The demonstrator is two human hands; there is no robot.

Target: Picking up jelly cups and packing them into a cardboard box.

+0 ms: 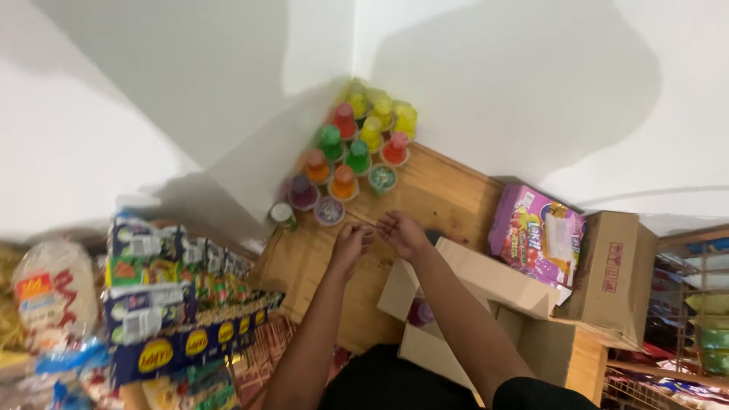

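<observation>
The open cardboard box (471, 304) holds one cup while many jelly cups (357, 144) fill the shelf (425, 197) corner; both hands' (380, 235) fingers seem pinched together, holding nothing visible.

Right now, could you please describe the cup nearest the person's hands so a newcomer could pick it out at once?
Find the wooden shelf top in the white wall corner, crowded with colourful small jelly cups. At the cluster's near edge, just beyond the left hand, stands the purple plastic jelly cup with the pale lid. Its neighbours behind are orange and green.

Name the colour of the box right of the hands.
Pink and purple box, head view.
</observation>
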